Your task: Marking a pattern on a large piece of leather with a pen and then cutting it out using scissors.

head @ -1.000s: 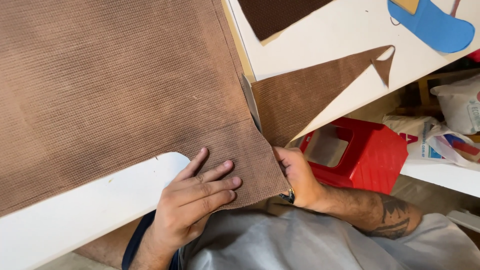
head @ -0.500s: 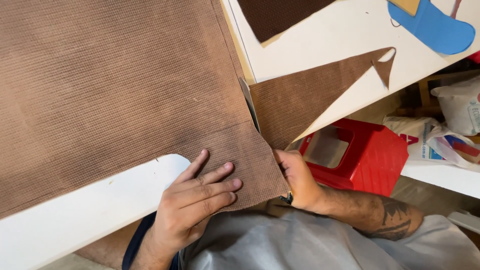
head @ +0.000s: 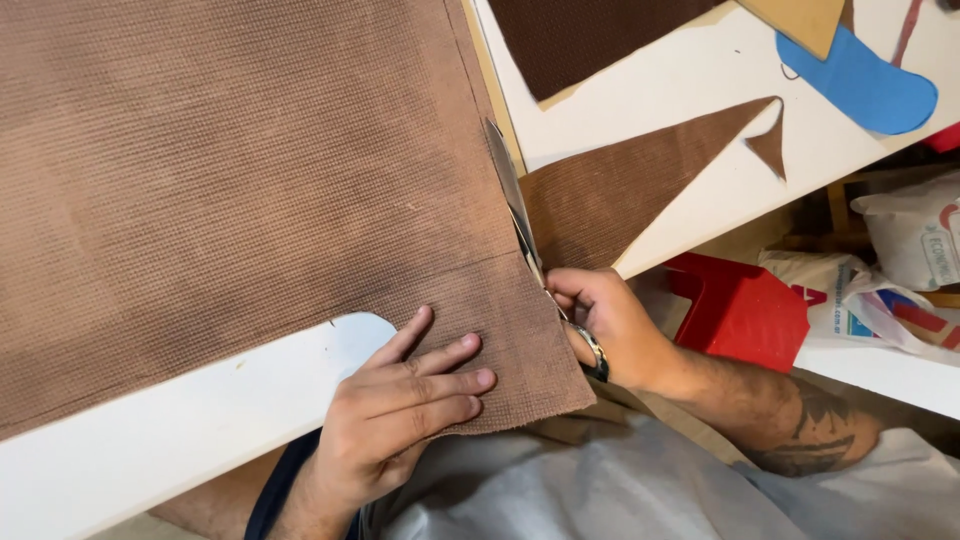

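Across the white counter (head: 150,440) lay a large sheet of brown ribbed fabric (head: 240,190), its near right corner hanging just past the counter's edge. On that corner the left hand (head: 395,420) pressed flat, fingers (head: 450,382) stretched out and slightly spread, holding nothing but pinning the fabric down. Just to the right, at the sheet's right edge, the right hand (head: 610,325) was curled shut around the handles of a pair of scissors (head: 515,205), whose grey blades ran far along the edge of the fabric; a metal band showed on one finger. Farther right on the counter rested a triangular brown offcut (head: 610,190), a darker brown piece (head: 580,35) at the far edge, and a blue cut-out shape (head: 860,85). Below the counter's right side stood a red plastic stool (head: 745,310), with white plastic bags (head: 915,240) just beyond it.
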